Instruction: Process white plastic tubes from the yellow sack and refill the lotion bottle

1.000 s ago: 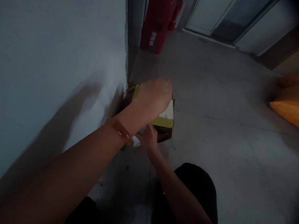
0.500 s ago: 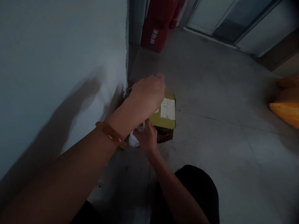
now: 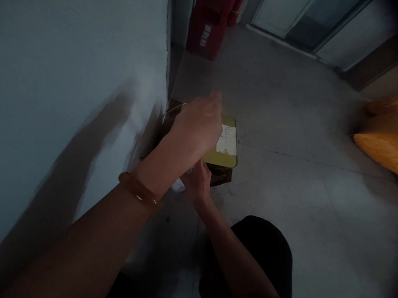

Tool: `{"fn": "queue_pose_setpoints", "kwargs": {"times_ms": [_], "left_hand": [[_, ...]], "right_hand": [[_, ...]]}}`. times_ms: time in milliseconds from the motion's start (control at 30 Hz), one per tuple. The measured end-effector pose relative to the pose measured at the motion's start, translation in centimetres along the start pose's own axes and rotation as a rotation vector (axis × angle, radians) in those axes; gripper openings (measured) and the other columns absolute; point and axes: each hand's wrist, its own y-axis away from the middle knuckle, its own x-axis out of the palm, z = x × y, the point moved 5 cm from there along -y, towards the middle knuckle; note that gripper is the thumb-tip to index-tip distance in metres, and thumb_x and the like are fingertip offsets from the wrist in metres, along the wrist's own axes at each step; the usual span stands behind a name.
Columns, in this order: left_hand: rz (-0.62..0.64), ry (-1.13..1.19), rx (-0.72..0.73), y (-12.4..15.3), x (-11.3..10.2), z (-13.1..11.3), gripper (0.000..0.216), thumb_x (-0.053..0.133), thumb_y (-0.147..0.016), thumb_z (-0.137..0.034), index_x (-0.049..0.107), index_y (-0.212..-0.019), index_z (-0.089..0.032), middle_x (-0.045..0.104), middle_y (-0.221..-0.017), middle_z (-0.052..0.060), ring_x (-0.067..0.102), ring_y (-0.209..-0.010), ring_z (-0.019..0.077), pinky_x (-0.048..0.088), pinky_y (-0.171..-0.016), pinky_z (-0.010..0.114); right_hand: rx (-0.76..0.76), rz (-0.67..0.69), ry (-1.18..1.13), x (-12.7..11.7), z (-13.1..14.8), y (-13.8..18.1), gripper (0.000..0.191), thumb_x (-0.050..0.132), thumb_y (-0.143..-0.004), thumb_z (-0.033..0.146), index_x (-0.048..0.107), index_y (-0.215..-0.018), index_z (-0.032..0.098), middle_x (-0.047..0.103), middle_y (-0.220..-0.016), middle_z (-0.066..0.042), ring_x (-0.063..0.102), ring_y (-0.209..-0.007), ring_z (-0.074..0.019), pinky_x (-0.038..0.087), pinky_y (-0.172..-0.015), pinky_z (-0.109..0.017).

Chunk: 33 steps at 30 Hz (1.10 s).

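The left hand (image 3: 201, 122), its fingers blurred and partly hidden, is above a yellow tin (image 3: 223, 158) with a white label (image 3: 227, 141); what it pinches, if anything, I cannot tell. Nearer the wearer, the right hand (image 3: 197, 180) is beside the tin, its grip also unclear, with a white object (image 3: 177, 185) just to its left.

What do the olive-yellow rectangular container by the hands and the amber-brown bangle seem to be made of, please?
Olive-yellow rectangular container: perhaps painted metal, given its even colour and rounded corners; plastic is possible.
Amber-brown bangle: glossy, possibly resin, glass or stone, with bright highlights.
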Motion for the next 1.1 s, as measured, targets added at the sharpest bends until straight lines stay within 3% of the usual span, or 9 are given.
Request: {"fn": "queue_pose_setpoints", "kwargs": {"times_ms": [300,400,567,733,867,1100], "left_hand": [[0.020,0.025,-0.019,0.5,0.4,0.5,0.041,0.033,-0.102,-0.027,0.040,-0.140,-0.012,0.066,-0.087,0.013,0.060,-0.066,0.0196,0.045,-0.062,0.028],[0.012,0.070,-0.013,0.3,0.8,1.0,0.041,0.032,-0.102,-0.028,0.040,-0.140,-0.015,0.067,-0.092,0.013,0.061,-0.071,0.0209,0.046,-0.066,0.029],[-0.056,0.087,0.001,0.2,1.4,1.3,0.038,0.030,-0.103,-0.029,0.044,-0.136,-0.017,0.068,-0.106,0.015,0.063,-0.096,0.0254,0.045,-0.084,0.032],[-0.034,0.120,-0.041,0.5,1.8,1.3,0.038,0.028,-0.103,-0.030,0.043,-0.136,-0.018,0.067,-0.098,0.012,0.064,-0.083,0.0245,0.046,-0.076,0.033],[-0.078,0.087,-0.043,0.7,1.8,1.5,0.037,0.029,-0.102,-0.028,0.046,-0.133,-0.016,0.067,-0.099,0.012,0.065,-0.087,0.0257,0.045,-0.081,0.034],[-0.033,0.142,-0.075,0.9,1.8,1.8,0.033,0.029,-0.103,-0.031,0.047,-0.128,-0.019,0.064,-0.088,0.009,0.064,-0.077,0.0237,0.044,-0.072,0.032]], "right_hand": [[0.129,-0.082,-0.021,-0.2,-0.3,0.0,0.067,0.063,-0.077,0.030,0.037,-0.138,0.023,0.069,-0.113,-0.012,0.068,-0.100,-0.0324,0.051,-0.077,-0.039],[0.100,-0.091,-0.034,-0.3,-0.2,0.1,0.070,0.066,-0.075,0.030,0.036,-0.138,0.023,0.068,-0.115,-0.012,0.067,-0.100,-0.0319,0.051,-0.077,-0.039],[0.084,-0.085,-0.049,-0.3,-0.2,0.2,0.070,0.065,-0.076,0.030,0.036,-0.139,0.024,0.067,-0.118,-0.012,0.067,-0.103,-0.0324,0.052,-0.076,-0.039],[0.118,-0.084,-0.041,-0.1,-0.2,0.1,0.070,0.066,-0.075,0.030,0.037,-0.139,0.023,0.069,-0.116,-0.013,0.069,-0.098,-0.0324,0.053,-0.075,-0.040],[0.128,-0.095,-0.039,0.1,-0.1,0.1,0.068,0.065,-0.076,0.029,0.038,-0.139,0.021,0.068,-0.118,-0.015,0.069,-0.099,-0.0335,0.053,-0.078,-0.041],[0.125,-0.116,-0.077,-0.1,0.0,0.3,0.070,0.066,-0.076,0.029,0.036,-0.138,0.022,0.068,-0.117,-0.015,0.068,-0.100,-0.0323,0.053,-0.078,-0.040]]}}
